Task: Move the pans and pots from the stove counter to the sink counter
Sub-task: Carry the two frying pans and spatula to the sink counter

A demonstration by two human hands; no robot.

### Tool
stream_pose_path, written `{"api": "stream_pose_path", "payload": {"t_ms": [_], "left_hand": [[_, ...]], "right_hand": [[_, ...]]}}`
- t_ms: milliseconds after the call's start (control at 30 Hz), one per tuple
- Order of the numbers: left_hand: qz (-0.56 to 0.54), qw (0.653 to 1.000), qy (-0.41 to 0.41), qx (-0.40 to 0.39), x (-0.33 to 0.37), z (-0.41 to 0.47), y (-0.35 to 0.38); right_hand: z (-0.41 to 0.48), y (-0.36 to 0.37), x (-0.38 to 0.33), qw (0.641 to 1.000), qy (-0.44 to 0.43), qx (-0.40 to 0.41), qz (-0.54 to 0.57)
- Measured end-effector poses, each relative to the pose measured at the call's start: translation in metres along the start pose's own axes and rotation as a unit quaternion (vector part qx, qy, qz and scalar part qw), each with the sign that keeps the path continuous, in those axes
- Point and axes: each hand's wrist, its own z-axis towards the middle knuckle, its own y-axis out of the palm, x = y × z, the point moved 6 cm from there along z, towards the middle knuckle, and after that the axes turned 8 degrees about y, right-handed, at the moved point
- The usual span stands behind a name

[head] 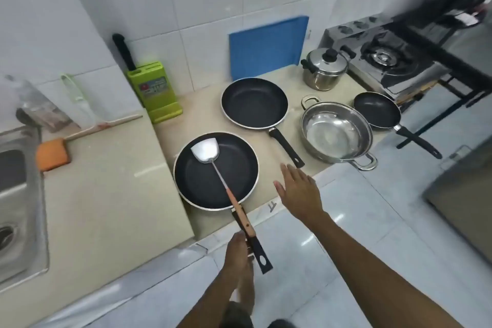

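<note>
Left hand [239, 250] at lower centre of the frame, fingers curled around the black handle of the large frying pan [210, 178] — grip looks closed on it. That pan sits at centre frame, its left rim overlapping the step up to the raised sink counter [106, 194]. A metal spatula [213, 162] with a wooden handle lies inside it, blade toward the upper left, handle running over the pan handle.

Right hand [298, 189] is just right of the pan, fingers spread, palm down, holding nothing, over the front edge of the stove counter [292, 114].

Still on the stove counter: second frying pan [254, 102] upper centre, handle pointing lower right; open steel two-handled pot [336, 134] to its right; small frying pan [376, 110] touching that pot's right rim, handle sticking out past the counter edge; lidded steel pot [324, 68] behind, next to the gas burner [383, 58].

Far left — sink [16, 194], orange sponge [52, 150] beside it. Green knife block [153, 90] and blue cutting board [269, 48] stand against the tiled wall.
</note>
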Motion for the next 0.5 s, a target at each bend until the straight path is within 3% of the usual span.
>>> {"api": "stream_pose_path", "payload": {"t_ms": [200,367,500], "left_hand": [[-0.104,0.992,-0.035,0.056,-0.004,0.025,0.017],[-0.198,0.973,-0.078,0.091,-0.018,0.036,0.032],[-0.204,0.967,-0.049,0.147,-0.022,0.032,0.041]], "right_hand": [[0.075,0.009,0.027,0.999,-0.009,-0.019,0.045],[0.131,0.041,0.056,0.987,0.041,-0.079,0.137],[0.180,0.066,0.068,0.922,0.120,-0.194,0.313]]}}
